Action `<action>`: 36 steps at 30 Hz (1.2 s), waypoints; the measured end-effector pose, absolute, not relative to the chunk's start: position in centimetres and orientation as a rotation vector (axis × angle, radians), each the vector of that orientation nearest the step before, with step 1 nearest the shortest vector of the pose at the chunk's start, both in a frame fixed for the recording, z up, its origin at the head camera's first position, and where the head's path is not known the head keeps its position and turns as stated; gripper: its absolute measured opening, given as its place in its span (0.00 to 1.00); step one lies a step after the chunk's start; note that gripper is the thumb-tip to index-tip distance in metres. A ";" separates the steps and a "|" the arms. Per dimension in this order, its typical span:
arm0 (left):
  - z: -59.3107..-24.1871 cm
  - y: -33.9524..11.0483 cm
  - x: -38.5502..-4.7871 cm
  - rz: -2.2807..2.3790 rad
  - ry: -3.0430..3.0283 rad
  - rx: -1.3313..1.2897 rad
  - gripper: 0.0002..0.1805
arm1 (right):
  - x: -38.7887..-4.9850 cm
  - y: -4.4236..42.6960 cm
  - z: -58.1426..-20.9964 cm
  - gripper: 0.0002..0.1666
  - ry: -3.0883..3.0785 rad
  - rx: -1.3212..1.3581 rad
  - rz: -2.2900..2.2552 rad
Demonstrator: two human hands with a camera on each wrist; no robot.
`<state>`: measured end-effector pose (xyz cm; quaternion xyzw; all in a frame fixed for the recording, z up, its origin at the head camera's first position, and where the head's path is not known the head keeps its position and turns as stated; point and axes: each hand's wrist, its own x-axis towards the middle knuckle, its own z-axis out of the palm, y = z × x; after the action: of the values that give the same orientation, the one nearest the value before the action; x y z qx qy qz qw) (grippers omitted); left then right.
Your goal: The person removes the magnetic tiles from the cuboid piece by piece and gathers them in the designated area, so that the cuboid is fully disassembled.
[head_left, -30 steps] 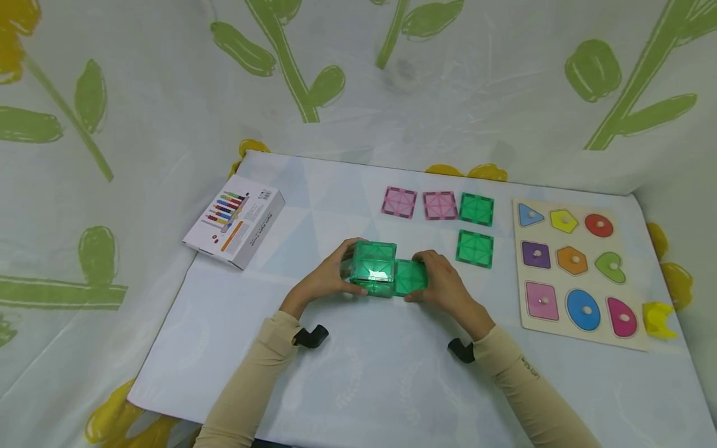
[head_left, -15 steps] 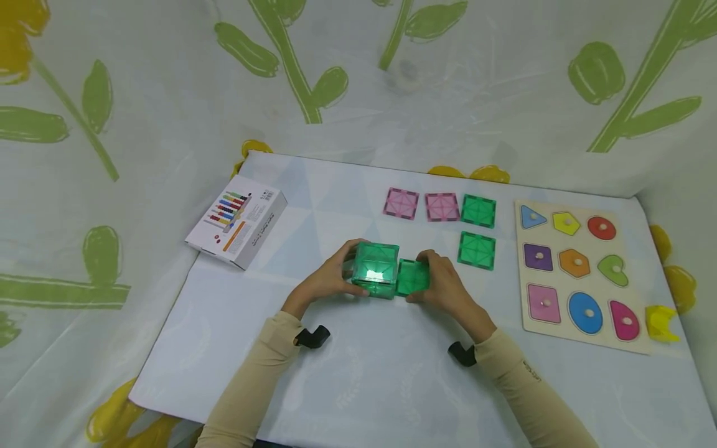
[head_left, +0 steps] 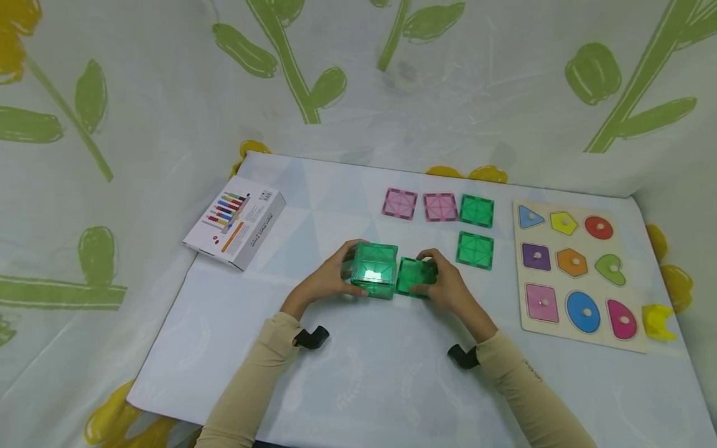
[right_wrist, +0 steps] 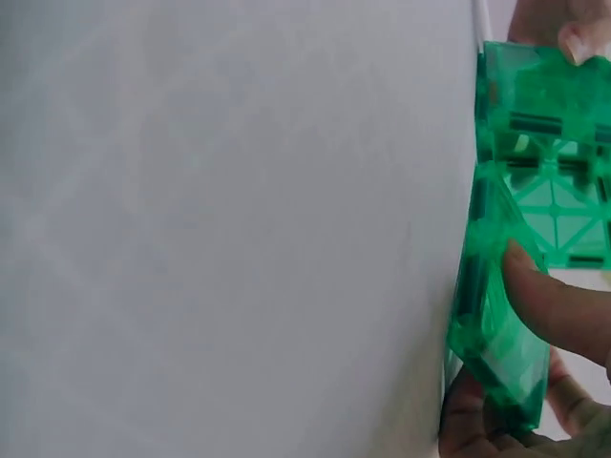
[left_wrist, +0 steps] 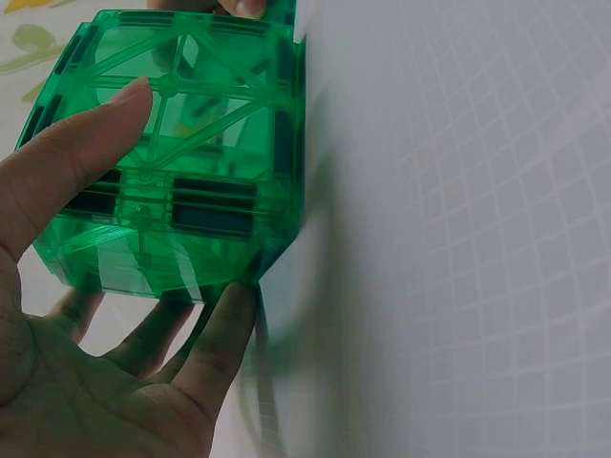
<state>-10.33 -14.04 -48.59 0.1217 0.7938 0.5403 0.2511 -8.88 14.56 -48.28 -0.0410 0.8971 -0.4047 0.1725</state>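
Note:
A cube of see-through green magnetic tiles (head_left: pixel 374 269) stands on the table, and my left hand (head_left: pixel 333 274) grips it from the left. In the left wrist view, the thumb lies on one face of the cube (left_wrist: pixel 205 119) and the fingers are at another side. Just right of the cube, my right hand (head_left: pixel 448 285) holds green magnetic tiles (head_left: pixel 412 277) low at the table. The right wrist view shows a slanted green tile (right_wrist: pixel 516 343) between its thumb and fingers, close to the cube (right_wrist: pixel 554 114). How these tiles join is partly hidden by the hand.
Two pink tiles (head_left: pixel 400 204) and two green tiles (head_left: pixel 475 250) lie flat behind my hands. A wooden shape puzzle board (head_left: pixel 610 242) is on the right, with a yellow piece (head_left: pixel 658 322) by its corner. A white box (head_left: pixel 235 221) lies at the left.
My right hand has shifted slightly right, its thumb moving over the tiles it holds. The cube and my left hand stay almost in place.

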 end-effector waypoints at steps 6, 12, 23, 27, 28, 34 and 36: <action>-48.7 -14.0 -10.3 1.479 2.149 0.324 0.59 | -9.3 15.3 -48.4 0.30 2.482 -0.075 -1.294; -48.4 -14.0 -10.3 1.452 2.175 0.325 0.59 | -10.3 16.1 -48.1 0.26 2.510 -0.067 -1.315; -48.4 -14.0 -10.3 1.459 2.165 0.323 0.59 | -12.7 16.3 -48.0 0.24 2.590 0.049 -1.323; -48.4 -14.0 -10.3 1.500 2.121 0.319 0.59 | -13.4 16.1 -47.9 0.25 2.605 0.066 -1.299; -48.4 -14.0 -10.3 1.501 2.122 0.320 0.59 | -13.6 16.1 -47.9 0.25 2.608 0.078 -1.290; -48.4 -14.0 -10.4 1.508 2.117 0.318 0.59 | -14.5 15.9 -47.7 0.25 2.605 0.124 -1.286; -48.4 -14.0 -10.4 1.511 2.107 0.316 0.59 | -14.8 16.0 -47.8 0.24 2.590 0.131 -1.309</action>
<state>-10.41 -13.99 -48.42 0.1168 0.7785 0.5584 0.2616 -14.82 16.01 -47.79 0.0449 0.8853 -0.4476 0.1181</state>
